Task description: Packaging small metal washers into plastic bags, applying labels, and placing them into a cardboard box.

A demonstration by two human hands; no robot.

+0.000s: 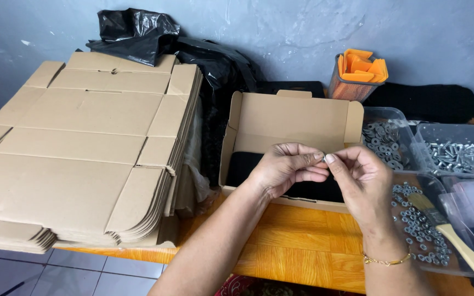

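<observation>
Both sets of fingertips (318,157) are pinching together on one tiny metal piece (325,158), too small to tell its long axis. The left hand (286,167) and right hand (360,178) are meeting right over the open cardboard box (297,118). The tray of nuts (421,230) is sitting just right of the fingers, nearer the right hand, with flat cartons (83,142) stacked well off left

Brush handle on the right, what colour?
Pale wood with an orange-red tip; the brush handle shows in the head view.
</observation>
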